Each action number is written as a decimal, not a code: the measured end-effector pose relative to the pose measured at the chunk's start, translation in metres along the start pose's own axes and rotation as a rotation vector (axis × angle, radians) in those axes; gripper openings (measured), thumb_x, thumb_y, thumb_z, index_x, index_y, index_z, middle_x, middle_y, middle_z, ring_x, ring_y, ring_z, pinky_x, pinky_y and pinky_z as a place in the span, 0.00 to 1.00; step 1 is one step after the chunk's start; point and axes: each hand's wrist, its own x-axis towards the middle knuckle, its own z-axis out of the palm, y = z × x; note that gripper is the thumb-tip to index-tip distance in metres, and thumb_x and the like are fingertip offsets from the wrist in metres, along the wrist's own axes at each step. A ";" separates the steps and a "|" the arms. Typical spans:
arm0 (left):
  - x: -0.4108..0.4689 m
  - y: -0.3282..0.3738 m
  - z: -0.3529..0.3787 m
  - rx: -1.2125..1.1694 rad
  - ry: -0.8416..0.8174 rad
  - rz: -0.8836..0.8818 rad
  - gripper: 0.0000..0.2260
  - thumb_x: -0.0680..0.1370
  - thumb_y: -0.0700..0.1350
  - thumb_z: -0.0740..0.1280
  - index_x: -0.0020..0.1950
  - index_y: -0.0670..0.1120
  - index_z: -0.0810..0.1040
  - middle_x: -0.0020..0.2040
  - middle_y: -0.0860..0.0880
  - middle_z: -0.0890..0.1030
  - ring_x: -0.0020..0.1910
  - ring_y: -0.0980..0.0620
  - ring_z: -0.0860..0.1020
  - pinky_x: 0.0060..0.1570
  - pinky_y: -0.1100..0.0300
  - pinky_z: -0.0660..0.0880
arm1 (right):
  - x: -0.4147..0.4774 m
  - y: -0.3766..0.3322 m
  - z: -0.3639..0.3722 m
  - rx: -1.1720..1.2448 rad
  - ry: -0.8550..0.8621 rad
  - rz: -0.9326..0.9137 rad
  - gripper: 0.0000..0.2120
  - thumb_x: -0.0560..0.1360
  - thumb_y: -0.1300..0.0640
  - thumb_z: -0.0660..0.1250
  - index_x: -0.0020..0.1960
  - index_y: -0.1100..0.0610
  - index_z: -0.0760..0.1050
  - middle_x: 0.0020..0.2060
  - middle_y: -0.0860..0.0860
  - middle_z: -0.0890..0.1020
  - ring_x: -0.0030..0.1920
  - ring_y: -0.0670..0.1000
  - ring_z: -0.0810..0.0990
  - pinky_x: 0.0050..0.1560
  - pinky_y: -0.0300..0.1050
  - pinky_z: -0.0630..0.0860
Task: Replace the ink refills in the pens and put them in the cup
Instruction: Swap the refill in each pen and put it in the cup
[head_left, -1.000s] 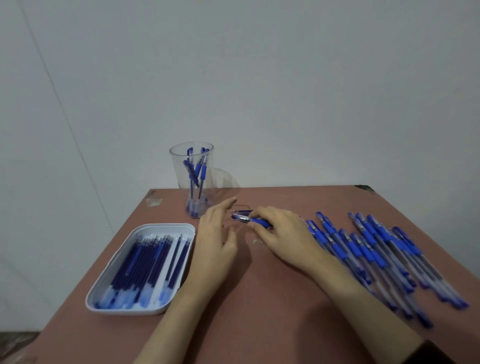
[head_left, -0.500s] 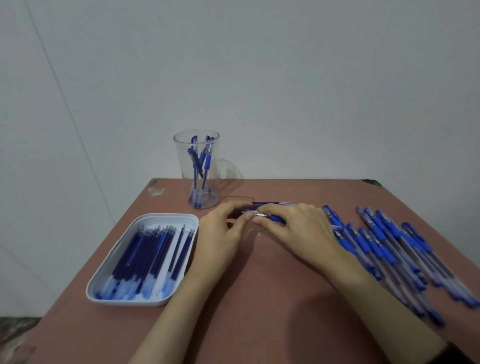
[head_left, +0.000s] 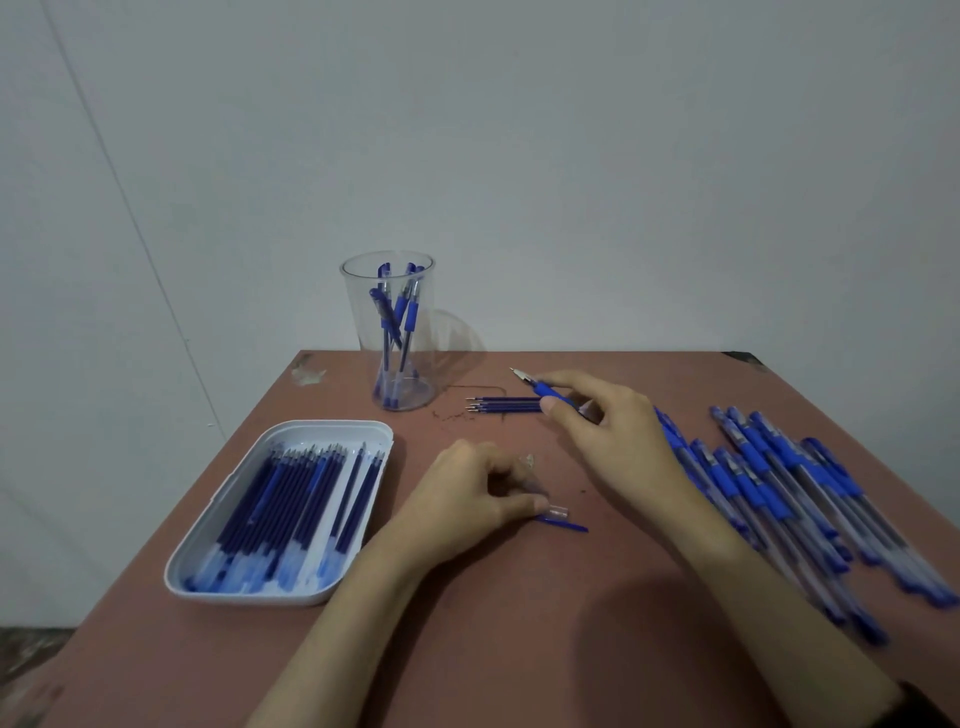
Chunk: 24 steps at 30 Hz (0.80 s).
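My right hand (head_left: 608, 431) grips a blue pen (head_left: 540, 387) with its silver tip pointing up-left, held just above the table. My left hand (head_left: 467, 499) rests on the table and pinches the pen's clear cap (head_left: 553, 512), whose blue clip points right. A few dark blue refills (head_left: 504, 404) lie side by side behind my right hand. The clear cup (head_left: 389, 332) at the back holds several blue pens. A white tray (head_left: 208, 540) at the left holds several refills. Several pens (head_left: 779, 493) lie in a row at the right.
The brown table (head_left: 519, 623) ends close behind the cup at a grey wall. Its left edge runs just beside the tray. Small dark specks (head_left: 452, 414) lie near the cup's foot.
The hands were together on the pen; now they have parted. My left hand has drawn back toward me with the cap, and my right hand keeps the pen with its tip bare.
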 end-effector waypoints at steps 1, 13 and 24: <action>0.000 0.001 -0.001 -0.046 0.045 -0.005 0.07 0.72 0.49 0.74 0.50 0.53 0.84 0.47 0.56 0.83 0.48 0.61 0.79 0.52 0.64 0.73 | -0.001 -0.003 0.000 0.067 -0.024 0.041 0.08 0.76 0.56 0.67 0.53 0.47 0.81 0.34 0.48 0.81 0.32 0.41 0.73 0.37 0.34 0.70; 0.002 0.016 -0.009 -1.290 0.179 -0.097 0.12 0.71 0.45 0.65 0.51 0.43 0.81 0.52 0.46 0.84 0.53 0.55 0.82 0.49 0.64 0.79 | -0.008 -0.024 0.006 0.927 -0.575 0.507 0.10 0.75 0.53 0.61 0.42 0.57 0.77 0.23 0.51 0.67 0.19 0.44 0.58 0.25 0.39 0.47; 0.006 0.004 -0.014 -1.223 0.321 -0.147 0.14 0.66 0.48 0.71 0.44 0.39 0.80 0.43 0.42 0.80 0.44 0.48 0.79 0.53 0.58 0.78 | -0.014 -0.025 0.016 0.699 -0.423 0.289 0.12 0.78 0.53 0.63 0.48 0.60 0.81 0.26 0.51 0.68 0.23 0.45 0.58 0.28 0.43 0.50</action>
